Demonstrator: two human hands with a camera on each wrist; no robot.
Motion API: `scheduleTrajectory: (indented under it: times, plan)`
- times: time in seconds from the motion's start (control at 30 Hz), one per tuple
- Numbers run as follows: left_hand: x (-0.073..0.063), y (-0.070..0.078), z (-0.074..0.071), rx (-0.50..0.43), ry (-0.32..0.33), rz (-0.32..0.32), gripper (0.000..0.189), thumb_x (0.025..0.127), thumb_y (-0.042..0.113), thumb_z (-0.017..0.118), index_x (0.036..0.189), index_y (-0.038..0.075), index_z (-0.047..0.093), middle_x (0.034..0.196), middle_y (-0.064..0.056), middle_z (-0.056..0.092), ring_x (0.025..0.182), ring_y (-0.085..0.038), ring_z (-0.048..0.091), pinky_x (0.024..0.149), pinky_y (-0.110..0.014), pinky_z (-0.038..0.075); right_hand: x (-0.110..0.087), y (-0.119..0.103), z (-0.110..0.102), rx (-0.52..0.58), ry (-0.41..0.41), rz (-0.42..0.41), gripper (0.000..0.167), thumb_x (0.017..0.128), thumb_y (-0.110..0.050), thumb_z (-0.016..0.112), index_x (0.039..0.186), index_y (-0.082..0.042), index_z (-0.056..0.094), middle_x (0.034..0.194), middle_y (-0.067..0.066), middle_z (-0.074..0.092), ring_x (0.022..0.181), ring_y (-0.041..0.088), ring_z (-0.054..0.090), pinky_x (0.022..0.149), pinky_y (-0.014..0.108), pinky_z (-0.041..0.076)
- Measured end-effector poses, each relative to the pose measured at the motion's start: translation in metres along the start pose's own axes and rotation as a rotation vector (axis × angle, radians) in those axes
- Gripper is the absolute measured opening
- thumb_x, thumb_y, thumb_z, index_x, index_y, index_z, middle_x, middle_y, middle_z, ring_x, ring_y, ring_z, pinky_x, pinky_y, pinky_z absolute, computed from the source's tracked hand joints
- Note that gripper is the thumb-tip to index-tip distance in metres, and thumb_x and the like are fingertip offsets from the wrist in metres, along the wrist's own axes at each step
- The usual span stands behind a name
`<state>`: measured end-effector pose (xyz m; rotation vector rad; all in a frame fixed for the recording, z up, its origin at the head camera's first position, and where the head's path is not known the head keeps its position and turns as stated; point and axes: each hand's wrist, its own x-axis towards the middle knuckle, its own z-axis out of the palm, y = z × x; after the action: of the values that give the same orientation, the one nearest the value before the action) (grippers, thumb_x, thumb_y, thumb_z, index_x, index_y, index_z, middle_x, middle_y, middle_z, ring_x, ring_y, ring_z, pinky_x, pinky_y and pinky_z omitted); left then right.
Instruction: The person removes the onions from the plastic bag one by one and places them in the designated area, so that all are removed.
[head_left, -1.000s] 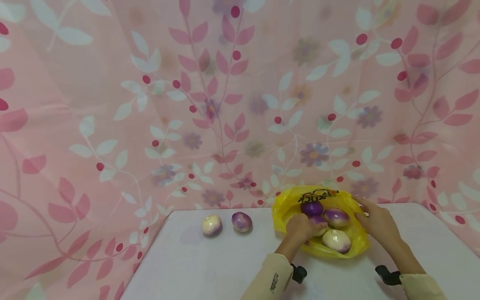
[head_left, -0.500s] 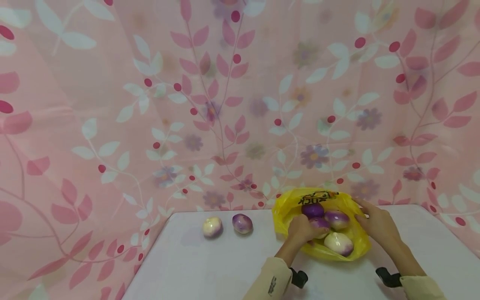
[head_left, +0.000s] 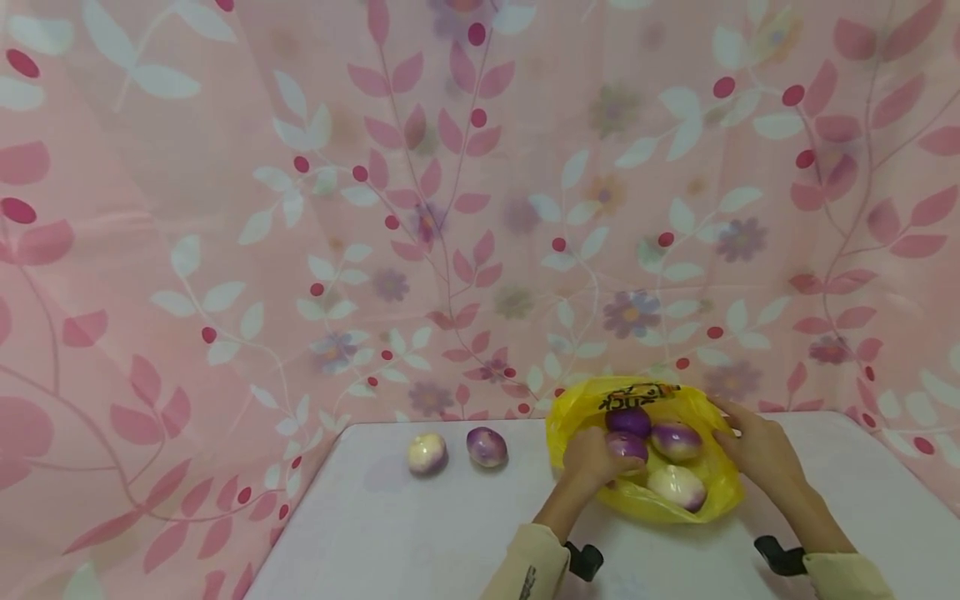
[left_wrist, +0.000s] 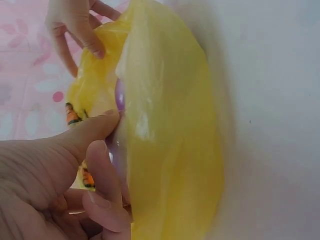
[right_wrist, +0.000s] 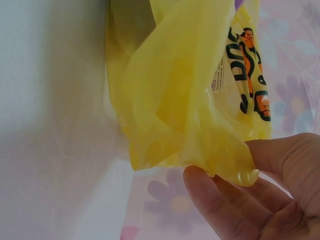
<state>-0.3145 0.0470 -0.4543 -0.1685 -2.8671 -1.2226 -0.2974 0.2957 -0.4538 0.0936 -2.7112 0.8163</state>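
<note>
A yellow plastic bag (head_left: 720, 492) with dark lettering lies mouth-up on the table, several glossy purple-and-white turnips inside. My left hand (head_left: 587, 458) reaches in over the near left rim and grips one turnip (head_left: 627, 447), mostly purple on top. In the left wrist view, my left thumb and fingers (left_wrist: 111, 122) are at that turnip, partly hidden by the bag wall. Beside it lie a darker purple turnip (head_left: 628, 422), another purple one (head_left: 677, 440) and a mostly white one (head_left: 677, 487). My right hand (head_left: 761, 446) pinches the bag's right edge; the right wrist view shows thumb and fingers (right_wrist: 200, 182) on the plastic.
Two more turnips rest on the white table (head_left: 375, 533) left of the bag: a whitish one (head_left: 427, 454) and a purple one (head_left: 487, 447). A pink floral curtain (head_left: 480, 208) hangs right behind the table's far edge.
My left hand has shifted slightly left inside the bag, and the gripped turnip has moved left with it, away from the white one. My right hand stays at the bag's edge.
</note>
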Motion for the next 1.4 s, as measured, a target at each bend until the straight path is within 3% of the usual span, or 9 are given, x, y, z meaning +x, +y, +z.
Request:
scheduleTrajectory:
  times: [0.17, 0.47, 0.7, 0.87, 1.07, 1.27, 1.4]
  plan:
    - [-0.004, -0.007, -0.013, -0.006, 0.000, 0.005, 0.048, 0.069, 0.037, 0.091, 0.096, 0.007, 0.065, 0.074, 0.000, 0.060, 0.042, -0.013, 0.054, 0.042, -0.024, 0.046, -0.001, -0.001, 0.000, -0.004, 0.008, -0.012, 0.056, 0.091, -0.010, 0.066, 0.141, 0.002, 0.045, 0.117, 0.038, 0.058, 0.065, 0.027, 0.063, 0.051, 0.030, 0.051]
    - [-0.009, -0.020, -0.039, 0.026, -0.011, 0.133, 0.053, 0.069, 0.040, 0.090, 0.106, 0.011, 0.067, 0.086, 0.000, 0.065, 0.042, -0.009, 0.054, 0.049, -0.020, 0.047, -0.001, -0.001, 0.001, -0.004, 0.019, -0.023, 0.055, 0.091, -0.010, 0.066, 0.140, 0.003, 0.046, 0.116, 0.038, 0.059, 0.076, 0.039, 0.066, 0.054, 0.033, 0.054]
    - [-0.010, -0.030, -0.057, 0.050, 0.005, 0.188, 0.058, 0.069, 0.044, 0.089, 0.112, 0.012, 0.067, 0.091, -0.001, 0.065, 0.045, -0.008, 0.054, 0.053, -0.020, 0.048, -0.001, -0.002, 0.000, 0.004, 0.001, 0.009, 0.057, 0.091, -0.010, 0.066, 0.142, 0.002, 0.045, 0.116, 0.038, 0.058, 0.072, 0.034, 0.065, 0.055, 0.034, 0.054]
    - [-0.013, -0.035, -0.073, 0.082, 0.033, 0.222, 0.059, 0.070, 0.045, 0.088, 0.112, 0.011, 0.066, 0.094, -0.003, 0.067, 0.044, -0.005, 0.054, 0.055, -0.020, 0.049, -0.002, -0.001, -0.001, 0.006, 0.003, 0.009, 0.056, 0.091, -0.010, 0.066, 0.141, 0.003, 0.045, 0.116, 0.038, 0.058, 0.076, 0.038, 0.065, 0.055, 0.035, 0.055]
    - [-0.013, -0.049, -0.099, 0.072, 0.076, 0.219, 0.059, 0.070, 0.038, 0.089, 0.114, 0.008, 0.065, 0.099, -0.008, 0.067, 0.047, -0.006, 0.055, 0.052, -0.022, 0.051, -0.001, -0.001, -0.002, 0.017, -0.013, 0.026, 0.057, 0.092, -0.011, 0.066, 0.143, 0.002, 0.043, 0.119, 0.039, 0.056, 0.071, 0.032, 0.065, 0.055, 0.035, 0.055]
    - [-0.014, -0.066, -0.122, 0.101, 0.125, 0.213, 0.063, 0.070, 0.036, 0.089, 0.121, 0.008, 0.064, 0.105, -0.012, 0.069, 0.046, -0.007, 0.057, 0.052, -0.025, 0.052, -0.002, 0.000, -0.001, 0.008, -0.008, 0.030, 0.057, 0.091, -0.011, 0.066, 0.142, 0.002, 0.044, 0.119, 0.039, 0.056, 0.078, 0.040, 0.066, 0.057, 0.036, 0.056]
    - [-0.014, -0.078, -0.137, 0.181, 0.189, 0.205, 0.062, 0.068, 0.040, 0.089, 0.117, 0.010, 0.066, 0.103, -0.008, 0.070, 0.071, -0.019, 0.067, 0.069, -0.038, 0.056, -0.002, 0.000, 0.000, 0.004, -0.003, 0.022, 0.057, 0.091, -0.011, 0.066, 0.142, 0.003, 0.044, 0.118, 0.039, 0.057, 0.078, 0.039, 0.066, 0.056, 0.035, 0.056]
